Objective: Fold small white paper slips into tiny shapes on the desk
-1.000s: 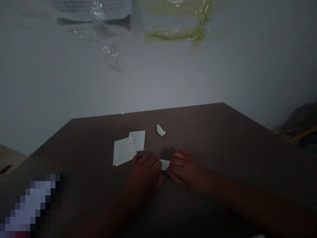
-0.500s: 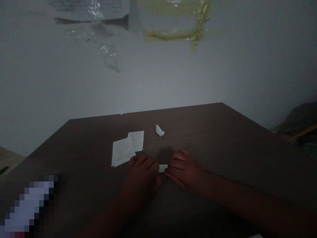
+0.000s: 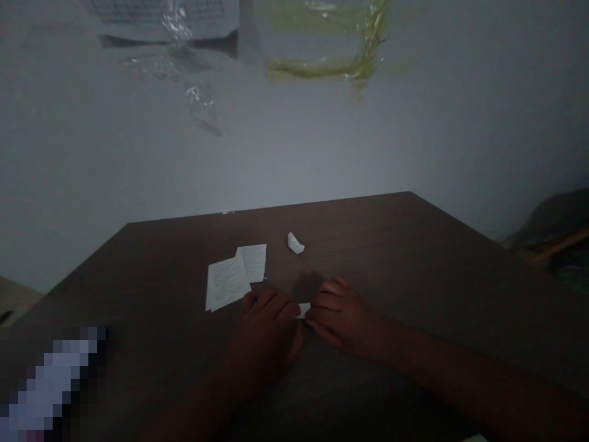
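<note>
Between my two hands is a small folded piece of white paper (image 3: pixel 304 310), mostly covered by fingers. My left hand (image 3: pixel 271 322) is closed on its left end, with the fingers bent. My right hand (image 3: pixel 338 313) pinches the right end. Just beyond the left hand lie printed paper sheets (image 3: pixel 229 282), overlapping, with a smaller sheet (image 3: pixel 254 263) partly behind them. Farther out, a small folded paper shape (image 3: pixel 295 244) rests alone on the dark wooden table (image 3: pixel 363 245).
At the lower left is a pixelated pale object (image 3: pixel 53 383) with a dark edge. A white corner of something (image 3: pixel 475 438) shows at the bottom right. The wall (image 3: pixel 313 147) behind the table carries taped papers and yellow tape (image 3: pixel 317 69).
My left hand has shifted slightly right, closer to my right hand, so less of the paper shows between them. The visible bit now looks more tapered. The camera view has moved a little.
</note>
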A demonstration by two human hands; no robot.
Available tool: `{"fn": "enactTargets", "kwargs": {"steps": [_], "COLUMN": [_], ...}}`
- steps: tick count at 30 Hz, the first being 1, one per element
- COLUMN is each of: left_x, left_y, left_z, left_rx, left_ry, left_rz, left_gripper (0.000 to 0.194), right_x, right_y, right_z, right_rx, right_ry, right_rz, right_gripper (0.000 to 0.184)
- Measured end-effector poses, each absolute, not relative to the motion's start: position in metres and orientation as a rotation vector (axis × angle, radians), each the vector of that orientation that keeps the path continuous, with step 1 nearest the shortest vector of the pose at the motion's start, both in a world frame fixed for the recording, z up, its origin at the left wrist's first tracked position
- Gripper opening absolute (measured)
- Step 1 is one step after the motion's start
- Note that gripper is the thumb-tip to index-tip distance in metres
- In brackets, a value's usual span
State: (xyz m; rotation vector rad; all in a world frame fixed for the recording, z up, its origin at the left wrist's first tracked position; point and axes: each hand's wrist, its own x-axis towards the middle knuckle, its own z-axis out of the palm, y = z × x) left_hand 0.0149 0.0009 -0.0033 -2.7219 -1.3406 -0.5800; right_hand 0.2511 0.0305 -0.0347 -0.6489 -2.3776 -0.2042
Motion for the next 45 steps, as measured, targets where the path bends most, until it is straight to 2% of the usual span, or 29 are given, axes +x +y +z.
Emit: {"fn": "enactTargets", "kwargs": {"steps": [10,17,27,36,41,45], "left_x": [0.008,0.024,0.018,0.005,0.004,0.011], "left_y": [0.006,-0.005,-0.001,0.013,0.017,0.012], "left_z": [-0.007,-0.006,-0.012,-0.013,-0.014,-0.013], "left_rx": [-2.749,-2.773,-2.727,-2.778,-2.816,-2.843], "left_ry": [-1.193,-1.234,-1.206,-1.193,-1.274,-1.324], "left_rz": [-0.611,-0.555,-0.662,-0.530,-0.497,-0.487], "left_gripper": [0.019,0.023,0.021,0.020,0.019,0.024], "right_x": [0.254,0.243,0.253,0.275,0.280,0.271], "right_y": [0.034,0.025,0.039,0.059,0.056,0.048], "right_z": [-0.034,-0.031,-0.035,-0.038,-0.034,-0.037], "right_rx": [-0.650,-0.668,-0.818,-1.020,-0.867,-0.785], "right_ry": [-2.305,-2.251,-2.248,-2.265,-2.410,-2.491], "right_rz": [-0.071,-0.114,-0.205,-0.209,-0.076,-0.073], "right_gripper": [0.004,0.013,0.014,0.011,0.011,0.019]}}
